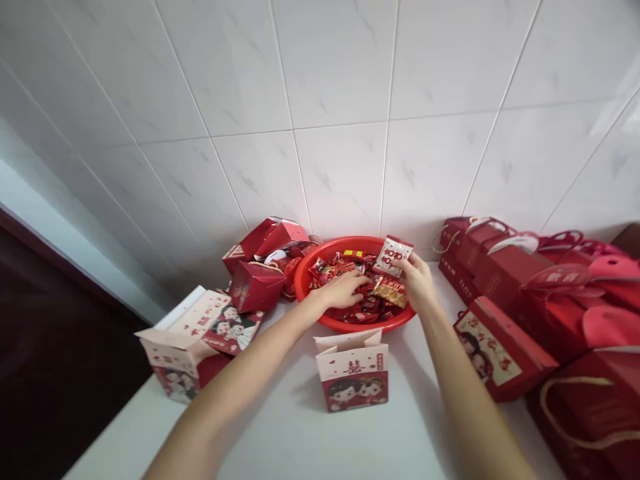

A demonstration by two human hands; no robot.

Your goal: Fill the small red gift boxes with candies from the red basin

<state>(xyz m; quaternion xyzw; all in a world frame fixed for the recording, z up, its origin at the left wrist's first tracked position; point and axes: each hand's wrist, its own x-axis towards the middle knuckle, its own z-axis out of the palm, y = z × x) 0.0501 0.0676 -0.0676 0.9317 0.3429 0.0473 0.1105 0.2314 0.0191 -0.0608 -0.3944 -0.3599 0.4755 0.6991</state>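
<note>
A round red plastic basket (305,293) holds many wrapped sweets in red and gold. My left hand (345,288) reaches down into it, fingers stretched and a little apart among the sweets; their tips are partly hidden. Above the basket's right side, my right hand (416,277) pinches a small white and red packet (393,256) with red characters. Just below that packet, a gold and red wrapped snack (390,292) lies on the pile. In front of the basket a cream and red gift box (353,377) stands upright, its top open, with two cartoon figures on its face.
Several cream and red boxes (193,340) stand at the left, some under my left forearm. Behind them are dark red boxes (257,283). Many red gift boxes (520,267) with rope handles crowd the right. A tiled wall (340,173) closes the back of the white table (280,433).
</note>
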